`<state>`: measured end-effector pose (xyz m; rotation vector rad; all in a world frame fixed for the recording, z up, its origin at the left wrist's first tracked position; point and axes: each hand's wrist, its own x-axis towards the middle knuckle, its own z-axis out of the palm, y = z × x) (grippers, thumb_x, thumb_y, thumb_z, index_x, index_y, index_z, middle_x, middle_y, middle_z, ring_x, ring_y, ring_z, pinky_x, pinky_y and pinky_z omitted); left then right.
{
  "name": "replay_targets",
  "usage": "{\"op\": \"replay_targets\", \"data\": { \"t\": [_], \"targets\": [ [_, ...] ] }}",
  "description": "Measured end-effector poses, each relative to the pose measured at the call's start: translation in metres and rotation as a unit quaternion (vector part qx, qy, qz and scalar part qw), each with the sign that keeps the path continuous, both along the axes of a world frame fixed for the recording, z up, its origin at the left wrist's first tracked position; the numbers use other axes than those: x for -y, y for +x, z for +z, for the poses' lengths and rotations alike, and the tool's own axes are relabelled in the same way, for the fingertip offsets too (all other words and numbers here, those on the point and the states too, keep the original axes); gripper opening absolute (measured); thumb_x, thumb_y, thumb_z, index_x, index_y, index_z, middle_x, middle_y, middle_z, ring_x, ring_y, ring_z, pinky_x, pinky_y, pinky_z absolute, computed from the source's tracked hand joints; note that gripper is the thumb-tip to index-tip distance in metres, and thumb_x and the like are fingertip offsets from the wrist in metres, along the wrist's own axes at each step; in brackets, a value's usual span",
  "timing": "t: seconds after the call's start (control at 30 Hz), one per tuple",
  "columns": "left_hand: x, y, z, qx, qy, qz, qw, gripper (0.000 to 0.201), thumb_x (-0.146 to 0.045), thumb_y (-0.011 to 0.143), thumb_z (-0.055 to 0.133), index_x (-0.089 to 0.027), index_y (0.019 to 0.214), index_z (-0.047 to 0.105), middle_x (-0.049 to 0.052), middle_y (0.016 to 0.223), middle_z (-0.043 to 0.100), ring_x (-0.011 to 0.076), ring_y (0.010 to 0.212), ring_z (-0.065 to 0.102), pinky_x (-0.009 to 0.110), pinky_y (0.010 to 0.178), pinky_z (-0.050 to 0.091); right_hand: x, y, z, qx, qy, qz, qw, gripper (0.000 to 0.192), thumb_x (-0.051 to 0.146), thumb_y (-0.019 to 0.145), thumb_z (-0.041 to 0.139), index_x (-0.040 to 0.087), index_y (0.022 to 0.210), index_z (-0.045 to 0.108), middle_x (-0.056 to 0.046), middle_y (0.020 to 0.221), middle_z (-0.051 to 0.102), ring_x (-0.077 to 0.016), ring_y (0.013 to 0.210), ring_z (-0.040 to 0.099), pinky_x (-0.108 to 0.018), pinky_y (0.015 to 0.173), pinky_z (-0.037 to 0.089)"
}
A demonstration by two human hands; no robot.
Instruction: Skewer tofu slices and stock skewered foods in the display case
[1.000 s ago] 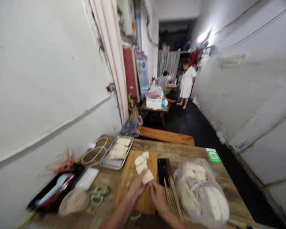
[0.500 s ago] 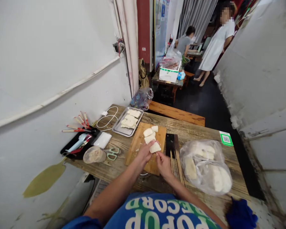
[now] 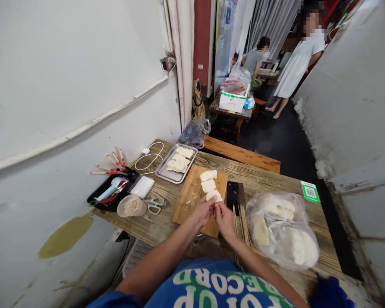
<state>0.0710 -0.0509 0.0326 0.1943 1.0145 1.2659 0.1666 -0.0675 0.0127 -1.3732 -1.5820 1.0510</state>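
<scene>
White dough piece [image 3: 214, 195] sits pinched between left hand [image 3: 204, 211] and right hand [image 3: 224, 218] over the wooden cutting board [image 3: 188, 200].

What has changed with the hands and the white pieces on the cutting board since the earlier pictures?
The left hand and right hand drew together at the near white piece, which now lies lower on the cutting board. The metal tray, skewers and plastic bag stayed put.
</scene>
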Motion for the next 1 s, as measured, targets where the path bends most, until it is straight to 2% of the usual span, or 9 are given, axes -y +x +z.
{"op": "replay_targets", "data": {
  "t": [0.23, 0.37, 0.53, 0.67, 0.83, 1.0],
  "targets": [
    [0.004, 0.002, -0.003, -0.005, -0.003, 0.022, 1.0, 0.027, -0.017, 0.056, 0.077, -0.01, 0.078, 0.063, 0.004, 0.069, 0.065, 0.0088, 0.057, 0.056, 0.019, 0.057, 0.042, 0.01, 0.001, -0.007, -0.003, 0.012, -0.003, 1.0, 0.044, 0.047, 0.086, 0.034, 0.015, 0.076, 0.062, -0.001, 0.055, 0.056, -0.0118, 0.049, 0.046, -0.02, 0.048, 0.034],
    [0.006, 0.004, -0.001, -0.014, 0.0, 0.022, 1.0, 0.026, -0.018, 0.057, 0.077, -0.009, 0.077, 0.063, 0.004, 0.067, 0.064, 0.0085, 0.055, 0.055, 0.019, 0.052, 0.04, 0.013, 0.004, -0.006, -0.012, 0.009, 0.007, 1.0, 0.044, 0.046, 0.086, 0.033, 0.014, 0.083, 0.063, -0.001, 0.057, 0.058, -0.0121, 0.049, 0.047, -0.021, 0.047, 0.034],
    [0.007, 0.004, 0.002, 0.0, 0.007, 0.015, 1.0, 0.025, -0.017, 0.058, 0.076, -0.01, 0.077, 0.063, 0.004, 0.07, 0.065, 0.0091, 0.057, 0.056, 0.019, 0.056, 0.042, 0.014, 0.004, -0.003, -0.032, 0.01, 0.007, 0.999, 0.043, 0.045, 0.085, 0.034, 0.014, 0.09, 0.064, -0.003, 0.063, 0.061, -0.0134, 0.053, 0.051, -0.021, 0.049, 0.037],
    [0.009, -0.009, 0.001, 0.009, -0.018, -0.002, 1.0, 0.025, -0.018, 0.062, 0.074, -0.011, 0.083, 0.061, 0.005, 0.078, 0.066, 0.0116, 0.063, 0.06, 0.021, 0.059, 0.045, 0.018, 0.007, -0.011, -0.035, -0.015, 0.031, 0.999, 0.041, 0.045, 0.084, 0.038, 0.014, 0.092, 0.063, -0.002, 0.063, 0.06, -0.0132, 0.054, 0.051, -0.021, 0.05, 0.038],
    [0.013, -0.035, -0.006, 0.026, -0.079, 0.022, 0.996, 0.024, -0.026, 0.071, 0.067, -0.015, 0.09, 0.058, 0.005, 0.083, 0.066, 0.0144, 0.07, 0.062, 0.027, 0.065, 0.049, 0.031, 0.012, -0.029, -0.012, -0.055, 0.084, 0.995, 0.042, 0.047, 0.085, 0.038, 0.014, 0.091, 0.062, 0.0, 0.06, 0.056, -0.0136, 0.054, 0.051, -0.022, 0.052, 0.038],
    [0.013, -0.052, -0.017, 0.018, -0.115, 0.024, 0.993, 0.029, -0.037, 0.073, 0.064, -0.017, 0.093, 0.057, 0.005, 0.088, 0.065, 0.0143, 0.073, 0.062, 0.027, 0.066, 0.05, 0.033, 0.004, -0.04, -0.016, -0.083, 0.077, 0.993, 0.047, 0.051, 0.086, 0.031, 0.016, 0.089, 0.062, 0.001, 0.053, 0.051, -0.0136, 0.047, 0.048, -0.022, 0.047, 0.036]
  ]
}}
